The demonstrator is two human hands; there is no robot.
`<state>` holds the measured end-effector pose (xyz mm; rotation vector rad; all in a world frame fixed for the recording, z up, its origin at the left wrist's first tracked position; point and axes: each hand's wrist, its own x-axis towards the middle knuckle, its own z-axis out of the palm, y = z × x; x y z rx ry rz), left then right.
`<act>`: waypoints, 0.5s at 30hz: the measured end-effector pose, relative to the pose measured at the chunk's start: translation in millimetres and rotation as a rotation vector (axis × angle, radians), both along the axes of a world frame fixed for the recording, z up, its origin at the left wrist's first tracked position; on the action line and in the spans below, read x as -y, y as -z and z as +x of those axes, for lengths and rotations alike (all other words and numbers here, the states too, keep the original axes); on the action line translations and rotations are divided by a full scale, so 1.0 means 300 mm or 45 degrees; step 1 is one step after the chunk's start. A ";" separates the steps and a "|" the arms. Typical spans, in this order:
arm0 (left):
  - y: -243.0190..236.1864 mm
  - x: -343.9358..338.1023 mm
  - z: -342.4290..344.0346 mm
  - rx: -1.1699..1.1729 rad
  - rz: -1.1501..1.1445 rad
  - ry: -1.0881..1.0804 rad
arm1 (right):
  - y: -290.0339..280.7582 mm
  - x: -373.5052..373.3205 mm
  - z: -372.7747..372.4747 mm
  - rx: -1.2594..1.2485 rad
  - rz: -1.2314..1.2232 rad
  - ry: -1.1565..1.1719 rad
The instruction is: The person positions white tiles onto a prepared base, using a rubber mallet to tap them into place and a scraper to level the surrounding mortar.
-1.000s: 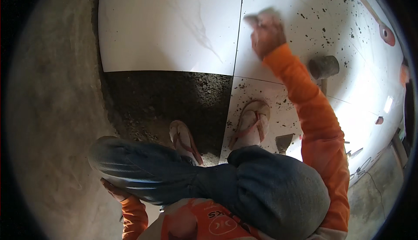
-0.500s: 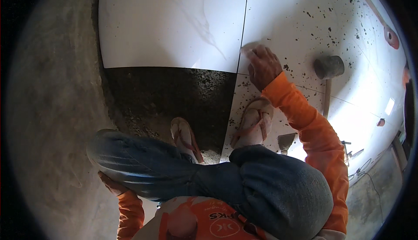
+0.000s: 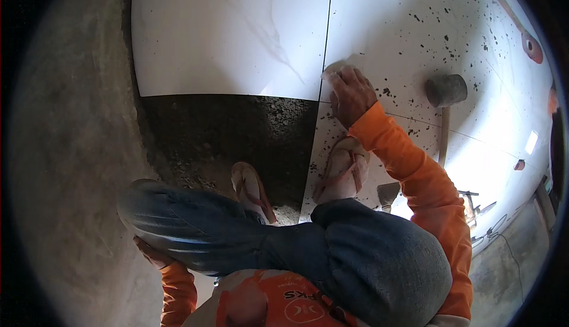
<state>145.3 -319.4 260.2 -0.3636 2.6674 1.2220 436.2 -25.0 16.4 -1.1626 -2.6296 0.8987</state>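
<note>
Squatting view, looking down. Concrete wall (image 3: 65,149) bounds the whole left side. White tiles (image 3: 231,30) are laid across the top and right; the tile edge stops at a dark, unlaid mortar bed (image 3: 231,131) in the middle. That bed is the only untiled patch, boxed in by wall on the left and tile on the top and right.

Right hand (image 3: 351,94) is flat, palm down, fingers closed over a pale cloth or sponge (image 3: 335,68), pressing it on the speckled tile (image 3: 403,42) right at the joint line (image 3: 325,60) between two tiles. The cloth peeks out past the fingertips, touching the joint.

Left hand (image 3: 151,253) is tucked under the left knee (image 3: 178,214), fingers curled against the jeans; can't tell if it holds anything.

Left sandal (image 3: 252,187) stands on the mortar bed, right sandal (image 3: 341,170) on the tile just below the right hand.

Rubber mallet (image 3: 446,90) lies on tile to the right of the hand, near but apart, handle running toward the person. Mortar crumbs are scattered over the right-hand tiles. No containers I can make out.
</note>
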 end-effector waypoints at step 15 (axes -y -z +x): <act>-0.002 0.054 -0.021 0.049 0.075 0.005 | 0.027 -0.128 -0.056 -0.179 -0.193 0.171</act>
